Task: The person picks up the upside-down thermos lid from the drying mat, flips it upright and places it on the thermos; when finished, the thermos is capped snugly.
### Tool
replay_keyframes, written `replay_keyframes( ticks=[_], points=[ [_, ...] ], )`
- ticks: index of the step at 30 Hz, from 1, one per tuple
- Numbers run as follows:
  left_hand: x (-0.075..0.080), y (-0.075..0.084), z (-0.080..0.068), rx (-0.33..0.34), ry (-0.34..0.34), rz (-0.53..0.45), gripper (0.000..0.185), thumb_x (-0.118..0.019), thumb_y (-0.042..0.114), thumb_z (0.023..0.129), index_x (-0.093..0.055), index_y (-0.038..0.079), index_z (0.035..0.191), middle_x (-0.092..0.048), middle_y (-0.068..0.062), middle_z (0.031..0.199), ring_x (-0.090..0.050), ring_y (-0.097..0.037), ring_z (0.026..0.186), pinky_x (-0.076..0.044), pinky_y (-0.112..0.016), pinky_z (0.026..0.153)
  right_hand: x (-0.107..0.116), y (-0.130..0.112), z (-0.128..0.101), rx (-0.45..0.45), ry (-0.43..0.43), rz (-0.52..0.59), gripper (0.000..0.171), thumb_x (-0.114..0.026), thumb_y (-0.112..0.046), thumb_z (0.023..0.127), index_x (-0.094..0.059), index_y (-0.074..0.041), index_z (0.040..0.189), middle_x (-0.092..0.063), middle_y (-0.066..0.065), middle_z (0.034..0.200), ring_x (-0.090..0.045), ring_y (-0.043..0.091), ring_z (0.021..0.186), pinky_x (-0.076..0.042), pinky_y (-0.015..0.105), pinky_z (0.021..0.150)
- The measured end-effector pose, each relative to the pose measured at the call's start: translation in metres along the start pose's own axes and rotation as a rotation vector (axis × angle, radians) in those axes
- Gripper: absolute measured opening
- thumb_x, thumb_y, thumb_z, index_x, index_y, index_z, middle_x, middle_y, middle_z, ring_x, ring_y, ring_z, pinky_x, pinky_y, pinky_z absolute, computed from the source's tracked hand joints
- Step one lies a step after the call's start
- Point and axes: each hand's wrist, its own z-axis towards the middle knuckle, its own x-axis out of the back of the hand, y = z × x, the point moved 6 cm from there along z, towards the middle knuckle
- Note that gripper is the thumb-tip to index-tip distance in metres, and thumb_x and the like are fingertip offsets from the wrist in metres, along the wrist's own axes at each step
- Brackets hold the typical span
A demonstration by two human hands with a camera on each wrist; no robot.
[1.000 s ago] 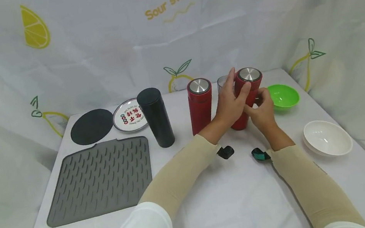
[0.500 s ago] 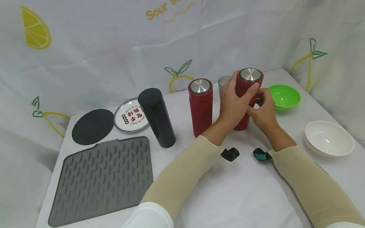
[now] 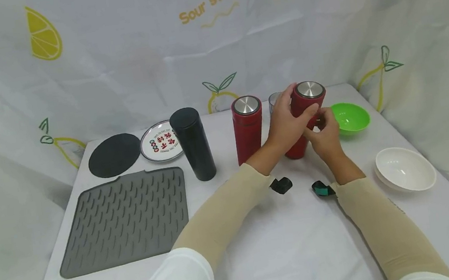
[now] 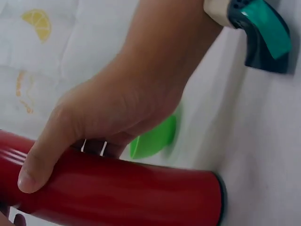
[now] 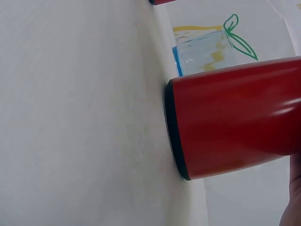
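A red thermos [image 3: 300, 109] with a silver-topped lid stands at the back right, between both hands. My left hand [image 3: 286, 124] grips its upper part from the left, the fingers behind it and the thumb across the front. Lower down, on the right side, my right hand [image 3: 325, 138] holds the body. The left wrist view shows the right hand [image 4: 117, 101] with its thumb along the thermos [image 4: 136, 193]. In the right wrist view, the dark base of the thermos [image 5: 230, 122] is right at the white tabletop. A second red thermos [image 3: 248, 134] stands to the left, its foot partly hidden by the left arm.
A black thermos [image 3: 193, 147] stands left of centre. Behind the hands is a clear glass [image 3: 274, 99]. A green bowl [image 3: 350, 117] and white bowl [image 3: 404, 169] are on the right. On the left lie a grey ridged mat [image 3: 126, 221], black round mat [image 3: 113, 155] and printed plate [image 3: 162, 154].
The left hand's thumb and fingers have shifted a little to the right around the thermos's upper part. The right hand and the thermos have hardly moved.
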Motion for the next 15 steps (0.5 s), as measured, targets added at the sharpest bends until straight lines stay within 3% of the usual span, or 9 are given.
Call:
replay_keyframes(
  ticks=[2,5,9,15],
  points=[
    [0.0,0.0,0.001,0.007,-0.001,0.021,0.08,-0.076,0.037,0.085,-0.034,0.012,0.148,-0.047,0.004,0.132,-0.042,0.0,0.116,-0.043,-0.016,0.092,-0.001,0.0,0.001,0.012,-0.006,0.008,0.048,-0.071,-0.006,0.082,-0.048,-0.003,0.123,-0.052,-0.001,0.115,-0.049,0.012,0.101,-0.042,0.023,0.091],
    [0.003,0.001,0.001,0.038,0.067,0.043,0.082,-0.078,0.045,0.08,-0.038,0.012,0.143,-0.046,0.006,0.127,-0.04,0.0,0.113,-0.042,-0.016,0.089,-0.004,-0.001,0.002,0.017,-0.016,-0.001,0.05,-0.07,-0.004,0.081,-0.047,-0.003,0.126,-0.053,0.001,0.116,-0.049,0.013,0.101,-0.042,0.024,0.092],
    [0.008,0.0,0.0,0.068,0.144,0.043,0.071,-0.077,0.044,0.08,-0.044,0.011,0.134,-0.049,0.007,0.12,-0.042,0.0,0.11,-0.042,-0.016,0.086,-0.01,0.001,0.002,0.002,-0.026,-0.025,0.051,-0.072,-0.007,0.081,-0.047,-0.003,0.126,-0.053,0.002,0.114,-0.047,0.012,0.102,-0.042,0.025,0.094],
    [0.015,-0.005,0.003,0.058,0.081,0.037,0.066,-0.073,0.04,0.086,-0.042,0.011,0.137,-0.051,0.007,0.12,-0.046,0.001,0.107,-0.044,-0.015,0.087,-0.017,0.001,0.007,0.05,-0.032,-0.015,0.048,-0.072,-0.007,0.081,-0.049,0.001,0.122,-0.055,0.004,0.112,-0.049,0.012,0.101,-0.042,0.024,0.092]
  ],
)
